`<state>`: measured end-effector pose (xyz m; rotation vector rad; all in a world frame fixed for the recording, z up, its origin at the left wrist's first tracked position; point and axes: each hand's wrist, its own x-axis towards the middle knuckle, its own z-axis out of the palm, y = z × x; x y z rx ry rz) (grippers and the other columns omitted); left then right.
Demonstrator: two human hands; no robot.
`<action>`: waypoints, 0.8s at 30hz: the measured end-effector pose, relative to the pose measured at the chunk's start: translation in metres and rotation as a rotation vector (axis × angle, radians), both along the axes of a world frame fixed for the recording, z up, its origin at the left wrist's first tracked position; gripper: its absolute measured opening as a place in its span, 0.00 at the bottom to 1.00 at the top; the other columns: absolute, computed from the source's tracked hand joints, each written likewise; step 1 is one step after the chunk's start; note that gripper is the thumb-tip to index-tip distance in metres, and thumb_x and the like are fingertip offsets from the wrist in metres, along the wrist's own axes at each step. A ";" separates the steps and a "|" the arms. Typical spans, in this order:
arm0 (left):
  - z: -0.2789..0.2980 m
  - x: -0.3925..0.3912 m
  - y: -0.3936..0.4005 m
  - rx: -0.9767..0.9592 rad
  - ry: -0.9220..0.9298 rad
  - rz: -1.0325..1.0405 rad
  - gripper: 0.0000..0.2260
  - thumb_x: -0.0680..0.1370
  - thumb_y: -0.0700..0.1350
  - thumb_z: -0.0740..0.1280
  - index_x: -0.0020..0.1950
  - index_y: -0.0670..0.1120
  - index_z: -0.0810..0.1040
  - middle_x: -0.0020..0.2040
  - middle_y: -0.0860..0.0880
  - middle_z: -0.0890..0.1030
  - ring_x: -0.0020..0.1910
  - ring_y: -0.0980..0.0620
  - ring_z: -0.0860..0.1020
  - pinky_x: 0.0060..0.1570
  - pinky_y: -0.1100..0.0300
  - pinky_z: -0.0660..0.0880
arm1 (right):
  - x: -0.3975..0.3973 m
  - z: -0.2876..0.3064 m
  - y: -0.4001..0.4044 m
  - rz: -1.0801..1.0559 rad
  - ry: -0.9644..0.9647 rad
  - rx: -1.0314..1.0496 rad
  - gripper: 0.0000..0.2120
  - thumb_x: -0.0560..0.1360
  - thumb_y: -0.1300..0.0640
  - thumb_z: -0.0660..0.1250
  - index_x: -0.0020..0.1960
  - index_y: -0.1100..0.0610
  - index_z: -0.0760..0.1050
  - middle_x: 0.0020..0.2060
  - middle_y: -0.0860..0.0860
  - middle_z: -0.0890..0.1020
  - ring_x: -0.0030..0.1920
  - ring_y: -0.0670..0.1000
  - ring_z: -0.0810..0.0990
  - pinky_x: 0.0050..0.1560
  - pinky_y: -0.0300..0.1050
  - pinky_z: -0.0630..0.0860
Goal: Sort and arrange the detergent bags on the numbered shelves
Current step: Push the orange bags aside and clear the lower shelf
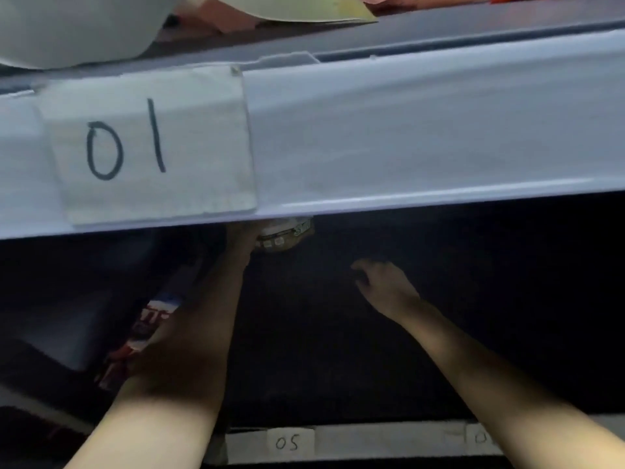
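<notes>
Both my arms reach into a dark shelf bay under the white shelf edge that carries the paper label "01". My left hand is mostly hidden behind that edge and holds a pale detergent bag, only its lower end showing. My right hand hovers inside the bay to the right, fingers loosely spread, holding nothing. A red, white and blue detergent bag lies to the left of my left forearm.
The lower shelf edge at the bottom carries a label "05" and a second, partly hidden label. White and yellowish packages sit on the upper shelf. A grey bulky shape fills the bay's left side.
</notes>
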<state>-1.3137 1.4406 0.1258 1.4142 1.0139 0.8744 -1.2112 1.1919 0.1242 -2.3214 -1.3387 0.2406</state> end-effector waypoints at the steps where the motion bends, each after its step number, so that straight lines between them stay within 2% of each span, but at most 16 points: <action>1: 0.001 0.003 -0.005 -0.022 -0.019 -0.017 0.24 0.71 0.40 0.74 0.65 0.42 0.71 0.59 0.45 0.77 0.54 0.46 0.78 0.46 0.53 0.77 | -0.001 0.001 0.000 -0.005 0.005 -0.006 0.14 0.80 0.58 0.57 0.64 0.56 0.74 0.61 0.53 0.77 0.59 0.52 0.77 0.56 0.42 0.72; 3: -0.002 0.006 -0.016 -0.064 -0.048 -0.035 0.20 0.72 0.40 0.73 0.63 0.41 0.75 0.55 0.45 0.79 0.52 0.47 0.78 0.41 0.57 0.77 | -0.003 0.002 -0.003 -0.017 0.021 -0.021 0.14 0.80 0.58 0.57 0.63 0.56 0.74 0.60 0.53 0.78 0.58 0.52 0.77 0.55 0.44 0.73; 6: -0.010 0.000 -0.044 -0.091 -0.146 -0.061 0.17 0.74 0.42 0.71 0.62 0.42 0.77 0.57 0.45 0.80 0.55 0.47 0.79 0.55 0.50 0.77 | -0.008 0.002 -0.015 -0.027 0.015 -0.051 0.15 0.80 0.58 0.58 0.65 0.55 0.73 0.61 0.53 0.77 0.59 0.53 0.76 0.57 0.45 0.72; 7: -0.010 -0.006 -0.059 -0.095 -0.178 -0.070 0.16 0.75 0.42 0.71 0.62 0.42 0.77 0.57 0.46 0.80 0.56 0.47 0.79 0.57 0.50 0.77 | -0.011 0.003 -0.023 -0.030 0.008 -0.065 0.15 0.79 0.58 0.58 0.65 0.55 0.72 0.62 0.53 0.76 0.60 0.53 0.76 0.58 0.44 0.71; 11: -0.002 -0.028 -0.113 -0.149 -0.363 -0.131 0.08 0.77 0.41 0.68 0.55 0.48 0.78 0.51 0.50 0.82 0.54 0.48 0.80 0.55 0.51 0.77 | -0.020 0.010 -0.057 -0.067 -0.023 -0.011 0.15 0.78 0.58 0.60 0.65 0.57 0.73 0.62 0.55 0.76 0.61 0.54 0.75 0.59 0.44 0.70; 13: 0.005 -0.044 -0.145 -0.160 -0.423 -0.149 0.09 0.77 0.41 0.68 0.57 0.47 0.77 0.54 0.48 0.82 0.55 0.48 0.80 0.58 0.48 0.76 | -0.029 0.013 -0.082 -0.117 -0.029 0.027 0.16 0.78 0.57 0.61 0.65 0.56 0.73 0.62 0.55 0.76 0.61 0.55 0.75 0.59 0.44 0.70; 15: 0.009 -0.064 -0.185 -0.195 -0.475 -0.181 0.10 0.77 0.40 0.67 0.58 0.47 0.76 0.54 0.47 0.82 0.54 0.49 0.81 0.56 0.50 0.77 | -0.042 0.014 -0.113 -0.157 -0.023 0.011 0.16 0.78 0.56 0.60 0.66 0.55 0.72 0.64 0.55 0.75 0.62 0.56 0.74 0.59 0.44 0.70; 17: 0.013 -0.086 -0.229 -0.246 -0.476 -0.199 0.08 0.78 0.40 0.67 0.56 0.48 0.76 0.49 0.51 0.83 0.47 0.54 0.82 0.48 0.56 0.80 | -0.058 0.014 -0.148 -0.181 -0.032 0.025 0.16 0.78 0.57 0.60 0.66 0.56 0.73 0.64 0.56 0.75 0.62 0.57 0.74 0.59 0.44 0.69; 19: 0.014 -0.109 -0.269 -0.266 -0.421 -0.192 0.09 0.77 0.40 0.67 0.57 0.47 0.76 0.47 0.53 0.82 0.42 0.58 0.82 0.45 0.58 0.79 | -0.077 0.012 -0.184 -0.208 -0.070 0.088 0.16 0.77 0.58 0.61 0.64 0.57 0.74 0.61 0.57 0.77 0.61 0.58 0.75 0.57 0.45 0.70; 22: 0.002 -0.144 -0.318 -0.223 -0.347 -0.326 0.11 0.78 0.40 0.66 0.60 0.47 0.74 0.52 0.52 0.82 0.50 0.55 0.82 0.51 0.57 0.78 | -0.108 0.004 -0.237 -0.305 -0.053 0.113 0.17 0.78 0.59 0.61 0.65 0.57 0.73 0.61 0.56 0.77 0.62 0.56 0.74 0.59 0.47 0.70; 24: -0.016 -0.168 -0.343 -0.261 -0.302 -0.407 0.10 0.79 0.40 0.64 0.59 0.49 0.75 0.52 0.51 0.83 0.52 0.52 0.82 0.51 0.56 0.79 | -0.127 -0.008 -0.268 -0.357 -0.026 0.118 0.16 0.78 0.58 0.62 0.66 0.57 0.72 0.61 0.54 0.77 0.62 0.54 0.74 0.60 0.45 0.69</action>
